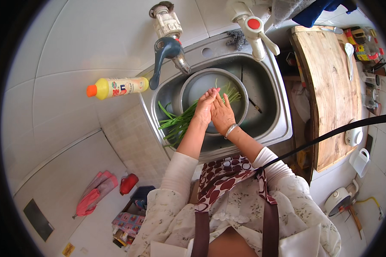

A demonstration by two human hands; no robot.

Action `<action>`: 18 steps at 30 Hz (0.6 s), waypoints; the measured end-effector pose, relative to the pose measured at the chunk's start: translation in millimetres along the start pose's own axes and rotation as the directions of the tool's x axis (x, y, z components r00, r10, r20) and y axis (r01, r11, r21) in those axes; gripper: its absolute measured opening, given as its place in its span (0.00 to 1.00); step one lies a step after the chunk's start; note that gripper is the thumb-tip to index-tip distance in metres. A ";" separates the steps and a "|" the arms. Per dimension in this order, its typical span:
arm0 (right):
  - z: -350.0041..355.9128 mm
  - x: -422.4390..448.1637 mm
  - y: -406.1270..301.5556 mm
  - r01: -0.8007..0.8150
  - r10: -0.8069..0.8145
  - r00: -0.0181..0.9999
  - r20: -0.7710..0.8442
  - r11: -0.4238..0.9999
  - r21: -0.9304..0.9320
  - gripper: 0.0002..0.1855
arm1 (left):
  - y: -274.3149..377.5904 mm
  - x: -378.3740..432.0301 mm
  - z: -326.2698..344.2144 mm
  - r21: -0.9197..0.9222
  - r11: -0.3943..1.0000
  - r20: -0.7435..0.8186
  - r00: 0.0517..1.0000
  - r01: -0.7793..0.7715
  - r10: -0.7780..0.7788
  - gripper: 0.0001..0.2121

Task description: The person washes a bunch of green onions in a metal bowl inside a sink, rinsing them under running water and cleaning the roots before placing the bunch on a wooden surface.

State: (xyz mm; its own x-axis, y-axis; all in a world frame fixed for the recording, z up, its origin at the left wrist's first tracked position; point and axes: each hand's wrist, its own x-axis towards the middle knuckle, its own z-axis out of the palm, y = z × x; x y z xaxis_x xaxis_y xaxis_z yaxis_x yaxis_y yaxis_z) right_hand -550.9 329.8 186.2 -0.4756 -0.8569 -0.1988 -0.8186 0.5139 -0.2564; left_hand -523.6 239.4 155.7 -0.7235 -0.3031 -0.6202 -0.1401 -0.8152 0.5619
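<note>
Both my hands are over a round metal basin [246,106] that stands in a stainless steel sink [278,128]. My left hand [205,107] and my right hand [223,112], with a silver bracelet at its wrist, are pressed palm to palm, fingers pointing toward the faucets. A bunch of long green stalks with flat leaves [180,123] lies across the basin, beneath or between my hands; its leafy ends hang over the left side into the sink. Whether the palms close on any stalks is hidden. The basin holds cloudy water [197,86].
A faucet with a dark lever [169,48] and a white faucet with a red button [255,32] reach over the sink. A yellow bottle [115,87] stands at the left. A thin dark-handled tool [254,105] lies in the sink. At right are a wooden board [331,90] and a spoon [349,59].
</note>
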 end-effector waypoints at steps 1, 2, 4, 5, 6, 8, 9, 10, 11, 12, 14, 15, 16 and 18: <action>2.2 -1.6 -2.3 0.000 0.000 1.000 -0.003 1.000 0.002 0.31 | 0.7 -2.0 -4.5 0.003 1.000 0.000 1.000 -0.001 0.001 0.12; 5.6 -3.8 -5.6 0.002 -0.002 1.000 -0.012 1.000 -0.001 0.31 | 1.5 -3.6 -8.9 0.005 1.000 0.049 0.999 -0.001 0.001 0.13; 5.0 -5.9 -11.4 -0.003 0.005 0.998 -0.063 1.000 0.031 0.32 | 6.9 -7.7 -8.7 0.004 1.000 0.098 0.995 0.006 -0.007 0.15; 4.1 -6.6 -10.9 -0.006 0.008 0.998 -0.061 0.999 0.032 0.32 | 9.8 -9.0 -8.5 0.001 1.000 0.126 0.992 -0.001 0.001 0.17; 2.3 -6.1 -10.9 0.024 -0.015 0.994 -0.110 0.996 0.081 0.32 | 13.3 -11.0 -7.2 0.000 1.000 0.153 0.988 -0.012 0.012 0.19; 6.2 -5.3 -9.5 0.056 -0.035 0.986 -0.160 0.990 0.131 0.31 | 12.8 -9.7 -10.5 -0.029 0.999 0.137 0.990 -0.014 0.018 0.18; 8.5 -4.5 -8.5 0.098 -0.066 0.985 -0.159 0.974 0.205 0.32 | 12.2 -9.2 -12.9 -0.060 0.998 0.122 0.992 -0.020 0.027 0.18; 10.6 -4.5 -7.9 0.139 -0.097 0.982 -0.160 0.951 0.278 0.32 | 9.9 -8.6 -15.3 -0.059 0.998 0.122 0.992 -0.022 0.029 0.18; 12.6 -5.4 -7.3 0.140 -0.098 0.982 -0.162 0.950 0.278 0.32 | 6.8 -7.9 -17.2 -0.070 0.997 0.052 0.998 -0.044 0.048 0.16; 7.9 -6.2 -7.3 0.168 -0.109 0.976 -0.189 0.927 0.334 0.32 | 5.7 -8.4 -17.1 -0.082 0.995 -0.020 0.998 -0.065 0.063 0.15; 6.0 -7.4 -10.5 0.195 -0.117 0.969 -0.215 0.900 0.389 0.32 | 6.0 -7.4 -17.6 -0.042 0.997 -0.034 0.998 -0.060 0.059 0.11; 6.5 -8.6 -13.4 0.175 -0.072 0.969 -0.237 0.876 0.450 0.32 | 6.4 -6.4 -14.0 -0.004 0.999 -0.043 0.998 -0.052 0.051 0.08; 7.2 -10.3 -14.4 0.157 -0.025 0.966 -0.256 0.846 0.509 0.32 | 8.1 -5.1 -11.1 -0.005 0.999 -0.039 0.998 -0.047 0.047 0.08; 8.2 -13.2 -12.4 0.190 0.003 0.963 -0.271 0.704 0.684 0.30 | 15.5 -1.4 -9.4 0.161 0.987 -0.134 0.991 0.027 -0.006 0.09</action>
State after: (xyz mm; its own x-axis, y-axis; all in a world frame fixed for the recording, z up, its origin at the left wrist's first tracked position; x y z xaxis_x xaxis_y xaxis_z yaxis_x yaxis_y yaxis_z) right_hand -531.9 335.0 184.2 -0.5478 -0.8342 0.0637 -0.4468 0.2273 -0.8653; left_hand -518.4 222.6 160.2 -0.6255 -0.3620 -0.6912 -0.2671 -0.7330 0.6256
